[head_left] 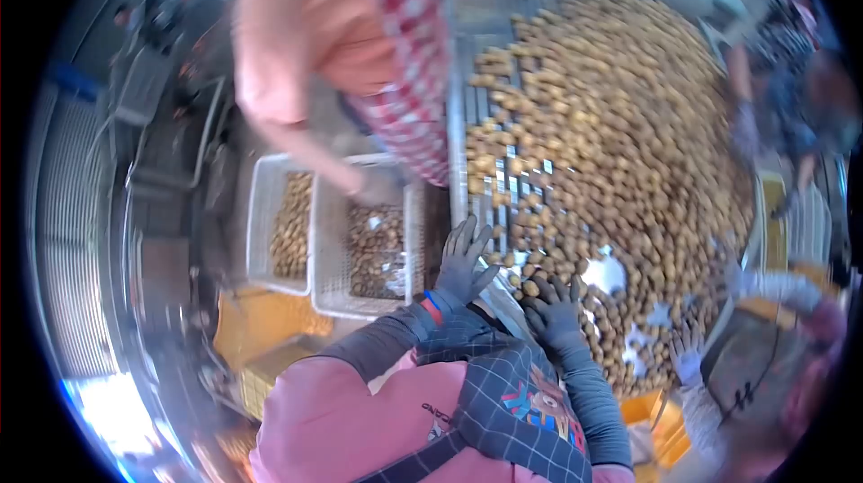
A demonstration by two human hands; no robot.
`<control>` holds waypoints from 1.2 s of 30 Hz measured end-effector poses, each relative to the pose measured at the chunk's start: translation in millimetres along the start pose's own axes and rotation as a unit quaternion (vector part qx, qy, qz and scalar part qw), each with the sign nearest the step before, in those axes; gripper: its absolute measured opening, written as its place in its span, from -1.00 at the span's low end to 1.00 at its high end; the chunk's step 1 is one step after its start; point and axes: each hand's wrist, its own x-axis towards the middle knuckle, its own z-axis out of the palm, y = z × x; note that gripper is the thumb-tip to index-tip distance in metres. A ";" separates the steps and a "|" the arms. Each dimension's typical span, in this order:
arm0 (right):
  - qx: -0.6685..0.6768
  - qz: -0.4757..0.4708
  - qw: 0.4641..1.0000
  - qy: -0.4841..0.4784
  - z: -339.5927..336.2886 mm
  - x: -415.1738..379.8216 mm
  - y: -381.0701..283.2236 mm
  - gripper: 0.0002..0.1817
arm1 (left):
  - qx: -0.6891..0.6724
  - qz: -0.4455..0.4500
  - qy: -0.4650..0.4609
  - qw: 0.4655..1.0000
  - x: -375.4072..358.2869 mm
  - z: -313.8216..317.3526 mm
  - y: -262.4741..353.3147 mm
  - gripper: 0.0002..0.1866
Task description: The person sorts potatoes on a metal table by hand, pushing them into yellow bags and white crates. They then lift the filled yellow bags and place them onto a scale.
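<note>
My left hand (464, 263), in a grey glove, rests at the metal edge of the sorting table (457, 106), fingers spread and holding nothing. Farther right, my right hand (553, 310), also in a grey glove, reaches over the near side of the table among small round brown produce (620, 124), which looks like potatoes. Its fingers are apart, touching or just above a few pieces. The heap covers much of the slatted surface. A pale bare patch (604, 274) shows right of my right hand.
White crates (319, 276) with produce stand on the left, where a co-worker in a checked apron (409, 52) reaches into one. Another person's gloved hands (689, 355) are at the right edge. Orange crates (261, 317) lie lower left and lower right.
</note>
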 end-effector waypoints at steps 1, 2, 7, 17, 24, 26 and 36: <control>0.024 0.025 0.999 0.002 4.2 -29.4 21.5 -0.74 | -0.028 0.051 -0.043 0.997 14.9 7.0 10.0 -0.16; -0.013 0.046 0.999 0.010 5.2 -58.4 44.2 -0.72 | -0.015 0.063 -0.065 0.996 25.4 17.5 13.9 -0.20; -0.129 0.344 0.929 0.036 12.1 -186.4 103.7 -0.47 | -0.028 0.216 -0.152 0.964 118.5 58.2 23.7 -0.13; 0.159 0.386 0.901 0.116 52.6 -224.0 -1.5 -0.69 | 0.182 0.181 -0.058 0.965 158.2 206.7 101.5 -0.09; 0.075 0.363 0.915 0.160 13.9 -181.5 10.6 -0.58 | 0.105 0.391 -0.385 0.829 9.6 135.6 119.9 -0.41; -0.007 0.273 0.959 0.069 20.8 -196.6 33.2 -0.50 | 0.037 0.421 -0.414 0.806 18.9 127.0 103.9 -0.41; 0.013 0.492 0.831 0.258 -37.2 -73.3 130.3 -0.78 | 0.315 0.030 -0.301 0.900 75.0 72.0 9.8 -0.03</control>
